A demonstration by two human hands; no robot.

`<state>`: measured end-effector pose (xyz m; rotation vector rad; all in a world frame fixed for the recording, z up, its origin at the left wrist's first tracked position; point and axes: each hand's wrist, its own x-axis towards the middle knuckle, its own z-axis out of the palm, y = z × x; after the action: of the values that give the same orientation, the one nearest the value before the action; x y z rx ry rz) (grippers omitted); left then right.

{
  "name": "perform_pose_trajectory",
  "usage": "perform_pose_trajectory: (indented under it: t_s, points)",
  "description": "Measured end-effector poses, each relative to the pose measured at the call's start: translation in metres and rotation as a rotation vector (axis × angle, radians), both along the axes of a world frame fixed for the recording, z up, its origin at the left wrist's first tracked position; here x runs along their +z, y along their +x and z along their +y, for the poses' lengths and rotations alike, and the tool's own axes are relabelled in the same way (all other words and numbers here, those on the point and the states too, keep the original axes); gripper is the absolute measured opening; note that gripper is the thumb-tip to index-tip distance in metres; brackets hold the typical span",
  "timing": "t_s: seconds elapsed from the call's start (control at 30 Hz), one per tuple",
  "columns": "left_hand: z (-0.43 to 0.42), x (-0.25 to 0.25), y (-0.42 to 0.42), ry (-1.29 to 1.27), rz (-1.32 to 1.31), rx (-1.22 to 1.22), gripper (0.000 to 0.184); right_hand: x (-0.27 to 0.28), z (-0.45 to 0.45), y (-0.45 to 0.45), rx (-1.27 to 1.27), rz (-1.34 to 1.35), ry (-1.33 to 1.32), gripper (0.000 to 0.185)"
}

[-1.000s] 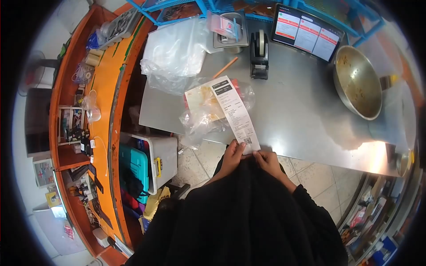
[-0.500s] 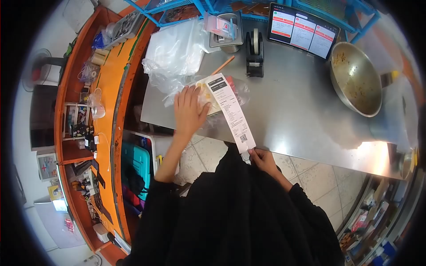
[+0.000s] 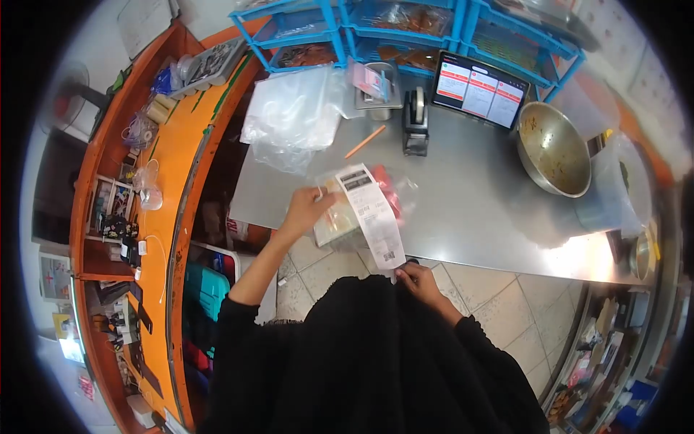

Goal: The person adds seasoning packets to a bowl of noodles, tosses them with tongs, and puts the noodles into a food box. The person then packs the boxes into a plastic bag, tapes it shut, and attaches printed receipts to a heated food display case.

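Note:
A long printed receipt [image 3: 372,215] lies slantwise over a clear plastic bag [image 3: 340,224] at the table's front edge. Yellowish, flat contents and a red item [image 3: 388,189] show through the bag. My left hand [image 3: 307,211] is at the bag's left side, its fingers pinched together on the plastic. Below the table edge, my right hand [image 3: 421,283] is closed on the bottom end of the receipt. A small dark object shows by its fingertips, too little of it to name.
Behind the bag are an orange pencil-like stick [image 3: 365,142], a black tape dispenser [image 3: 416,123], a metal container [image 3: 377,98] and a stack of clear bags [image 3: 293,116]. A tablet [image 3: 478,90] and a metal bowl [image 3: 555,150] stand right. Blue racks [image 3: 405,36] line the back.
My left hand has gone from lying spread on the bag to pinching its left side. The bag and receipt now lie nearer the table's front edge. The head view has shifted.

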<state>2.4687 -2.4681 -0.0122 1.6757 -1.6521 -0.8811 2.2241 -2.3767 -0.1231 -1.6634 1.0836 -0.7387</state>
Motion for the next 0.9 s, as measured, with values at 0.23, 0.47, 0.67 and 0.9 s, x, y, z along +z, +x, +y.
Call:
perform_pose_trajectory:
  t_s: [0.23, 0.47, 0.67, 0.9]
  points:
    - [0.104, 0.03, 0.073, 0.127, 0.504, -0.126, 0.027, -0.035, 0.006, 0.072, 0.283, -0.036, -0.306, 0.025]
    - [0.19, 0.028, 0.164, 0.182, 0.711, 0.064, 0.024, 0.004, 0.008, 0.184, 0.423, 0.053, -0.403, 0.028]
    - [0.197, 0.029, 0.23, 0.298, 0.804, 0.651, 0.023, -0.036, -0.004, 0.257, 0.489, 0.51, -0.189, 0.021]
    - [0.155, 0.029, 0.348, -0.024, 0.937, 0.85, 0.037, -0.053, -0.039, 0.333, 0.566, 0.081, -0.007, 0.029]
